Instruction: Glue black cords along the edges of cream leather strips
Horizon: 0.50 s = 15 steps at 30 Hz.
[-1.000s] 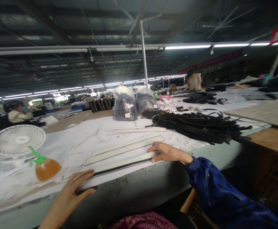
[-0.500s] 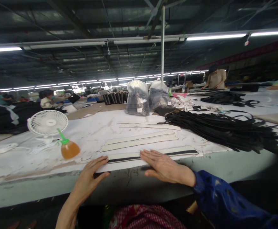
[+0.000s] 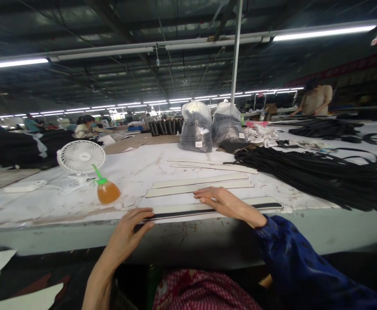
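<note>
At the near edge of the white-covered counter point(image 3: 136, 159), a long cream strip with a black band point(image 3: 182, 212) lies lengthwise, running beneath the person's two bare hands. The left hand point(image 3: 133, 224) is at its left end, fingers stretched out on the strip and thumb spread apart below them. The right hand point(image 3: 229, 203) arches over the strip further along, loosely open, fingers nearly straight and thumb close alongside; I can't see anything in its grasp.

Just beyond the right fingertips lie more cream strips point(image 3: 201, 184), and others behind those. Further back stand two clear-topped bags: the right bag point(image 3: 227, 122) reads "CARPISA" in dark capitals, while on the left bag point(image 3: 195, 129) I can make out only "ISA". Each wears a small white label whose print is too fine to read. A white fan point(image 3: 82, 157) has a tiny unreadable mark on its hub, near a green-capped bottle of amber liquid point(image 3: 108, 192). A heap of black straps point(image 3: 311, 176) spreads to the right, and the red banner point(image 3: 346, 69) on the far wall is too dim to read.
</note>
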{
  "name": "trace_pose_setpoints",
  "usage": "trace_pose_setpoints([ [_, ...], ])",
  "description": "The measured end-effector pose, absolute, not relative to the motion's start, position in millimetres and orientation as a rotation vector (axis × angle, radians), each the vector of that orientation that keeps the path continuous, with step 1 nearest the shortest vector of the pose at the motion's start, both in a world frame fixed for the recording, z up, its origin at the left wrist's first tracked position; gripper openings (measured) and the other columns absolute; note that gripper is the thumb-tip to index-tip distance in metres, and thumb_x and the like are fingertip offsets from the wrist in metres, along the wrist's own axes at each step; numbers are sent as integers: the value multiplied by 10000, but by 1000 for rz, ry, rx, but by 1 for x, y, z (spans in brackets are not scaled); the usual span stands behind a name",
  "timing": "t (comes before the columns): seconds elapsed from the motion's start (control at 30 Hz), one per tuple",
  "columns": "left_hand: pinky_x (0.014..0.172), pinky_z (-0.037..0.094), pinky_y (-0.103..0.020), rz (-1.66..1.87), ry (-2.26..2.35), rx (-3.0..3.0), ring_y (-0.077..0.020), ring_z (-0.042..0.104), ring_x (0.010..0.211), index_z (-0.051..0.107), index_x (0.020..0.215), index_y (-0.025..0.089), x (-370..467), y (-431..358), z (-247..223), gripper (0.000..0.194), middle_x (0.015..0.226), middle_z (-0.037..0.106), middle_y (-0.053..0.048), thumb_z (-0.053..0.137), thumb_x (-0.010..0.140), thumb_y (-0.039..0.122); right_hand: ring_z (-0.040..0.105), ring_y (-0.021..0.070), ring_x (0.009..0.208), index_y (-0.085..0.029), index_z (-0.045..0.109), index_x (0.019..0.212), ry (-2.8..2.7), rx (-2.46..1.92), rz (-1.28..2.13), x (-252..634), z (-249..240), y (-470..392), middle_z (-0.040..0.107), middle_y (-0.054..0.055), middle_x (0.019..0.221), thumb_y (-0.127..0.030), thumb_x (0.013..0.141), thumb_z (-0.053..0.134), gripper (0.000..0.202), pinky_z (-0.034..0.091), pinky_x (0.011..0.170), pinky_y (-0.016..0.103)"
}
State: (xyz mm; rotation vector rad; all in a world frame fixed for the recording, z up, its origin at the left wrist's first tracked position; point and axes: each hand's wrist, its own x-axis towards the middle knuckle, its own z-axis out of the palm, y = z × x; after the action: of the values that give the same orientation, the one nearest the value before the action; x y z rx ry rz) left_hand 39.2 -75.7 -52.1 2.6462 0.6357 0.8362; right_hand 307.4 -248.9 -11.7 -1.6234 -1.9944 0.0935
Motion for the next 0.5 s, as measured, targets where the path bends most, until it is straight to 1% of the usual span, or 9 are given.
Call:
trace_pose_setpoints([
  [0.1,993,442,-446,856,622,2620,-239,552,1112,666,1014,269,38,-74,-56,309,1137,651,-39,544,846,497,311,218,1366,-134,469,1367,-2180,-1593,24,289,-20,-247,414,98,1440,-382,968,396,475,256,1133,389],
  [0.17,990,438,-457,875,615,2616,-245,545,1117,659,1026,267,37,-72,-58,307,1140,647,-45,553,843,490,273,228,1382,-132,424,1398,-2234,-1610,33,278,-24,-246,372,102,1464,-389,965,399,505,215,1147,413],
  [0.27,1001,428,-464,886,588,2619,-244,535,1132,645,1059,275,36,-70,-61,307,1171,633,-42,572,837,474,360,192,1341,-122,428,1394,-2114,-1606,180,282,-17,-245,426,93,1434,-386,996,288,498,274,1124,350],
  [0.33,1006,426,-462,889,570,2625,-240,533,1137,637,1079,287,34,-68,-64,307,1188,627,-34,589,830,458,437,185,1287,-126,456,1373,-1938,-1634,181,296,-9,-246,489,93,1388,-410,997,269,507,328,1090,331],
  [0.37,1004,429,-458,901,565,2628,-238,534,1136,635,1085,290,33,-68,-66,304,1190,626,-31,596,828,447,473,199,1252,-133,488,1347,-1879,-1672,141,304,-6,-248,526,98,1353,-428,989,295,502,352,1070,346],
  [0.43,989,443,-442,942,548,2635,-233,539,1125,638,1078,292,32,-67,-69,282,1177,631,-28,600,829,420,521,244,1179,-149,560,1272,-1909,-1763,53,317,-4,-253,588,114,1269,-471,942,423,482,387,1024,393],
  [0.5,959,463,-415,1017,526,2638,-226,554,1094,654,1034,290,30,-69,-71,229,1132,647,-23,590,840,394,518,276,1141,-156,573,1248,-2057,-1824,2,324,-8,-263,589,130,1234,-485,834,608,530,402,989,417],
])
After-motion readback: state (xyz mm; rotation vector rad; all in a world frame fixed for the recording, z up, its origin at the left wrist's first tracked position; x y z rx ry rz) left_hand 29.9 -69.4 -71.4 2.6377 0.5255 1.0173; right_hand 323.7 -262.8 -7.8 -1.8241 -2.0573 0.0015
